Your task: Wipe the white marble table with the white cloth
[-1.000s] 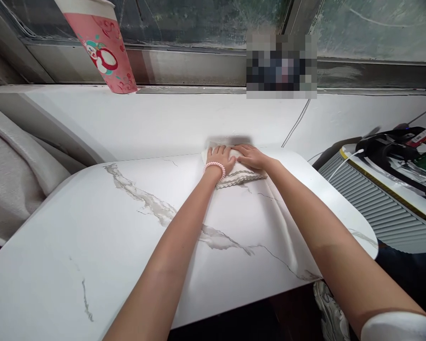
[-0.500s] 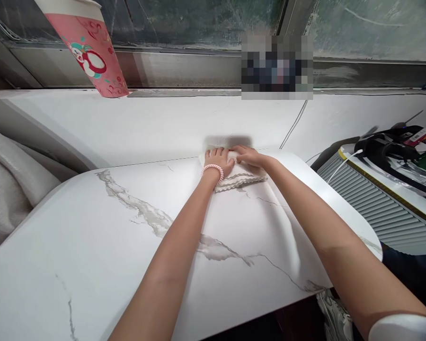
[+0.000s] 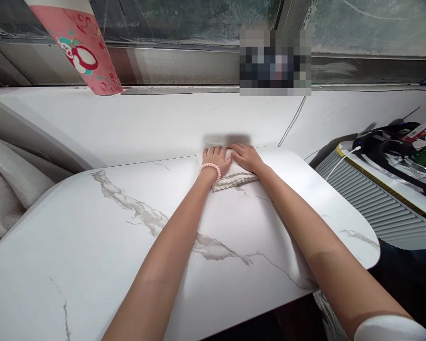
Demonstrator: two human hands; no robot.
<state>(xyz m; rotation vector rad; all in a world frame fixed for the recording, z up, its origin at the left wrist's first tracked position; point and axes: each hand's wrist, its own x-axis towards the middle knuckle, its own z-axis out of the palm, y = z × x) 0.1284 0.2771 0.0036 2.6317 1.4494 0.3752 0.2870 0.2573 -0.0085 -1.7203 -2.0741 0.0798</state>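
Both my hands lie flat on a folded white cloth [image 3: 237,178] with a scalloped lace edge, at the far edge of a white marble-pattern table [image 3: 102,237]. My left hand [image 3: 216,157], with a pink coil band on its wrist, presses the cloth's left part, fingers stretched out. My right hand [image 3: 246,156] rests beside it on the right part, fingers also flat. The two hands nearly touch. Most of the cloth is hidden under them.
A white sill [image 3: 156,118] runs behind the table below a window. A pink paper cup [image 3: 76,47] stands on the sill at the left. A grey fabric [image 3: 7,184] lies left. At the right, a ribbed grey unit [image 3: 376,208] carries black cables [image 3: 386,142] and boxes.
My hands and the cloth have stayed at the far table edge; the right hand shifted slightly left on the cloth. The view has drifted a little.
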